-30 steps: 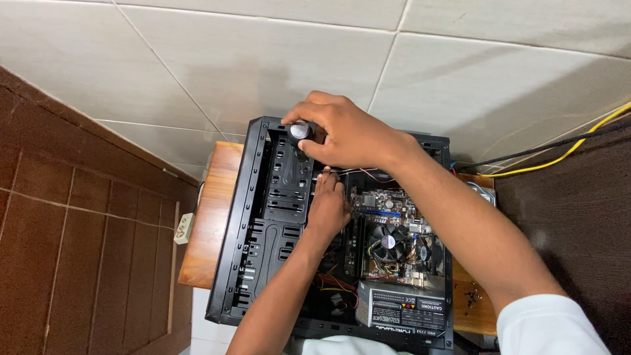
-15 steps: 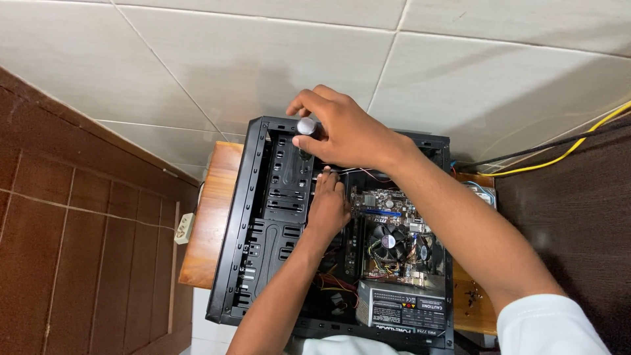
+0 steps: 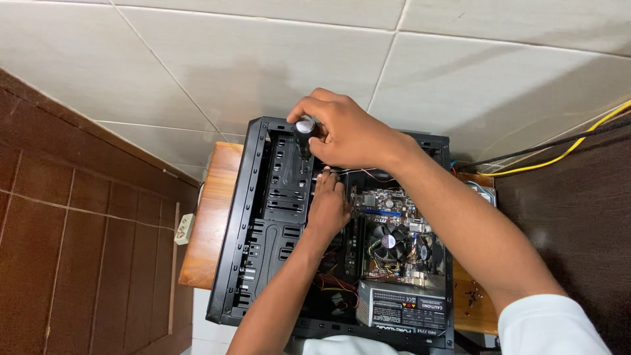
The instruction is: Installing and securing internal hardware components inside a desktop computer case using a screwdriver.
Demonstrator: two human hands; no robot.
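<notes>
an open black metal computer case [image 3: 263,217] is lying on a small wooden table [image 3: 210,217]. my left hand [image 3: 328,209] is reaching inside, its grip hidden, while my right hand [image 3: 348,135] is clenching a black-handled screwdriver [image 3: 303,135] upright over the drive bays, perhaps for downward pressure.

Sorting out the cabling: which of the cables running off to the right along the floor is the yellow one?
The lower one, the yellow cable, curving beneath the black cable, which runs just above it.

single head view, looking steeply down, close over open computer case [image 3: 263,223].
</notes>
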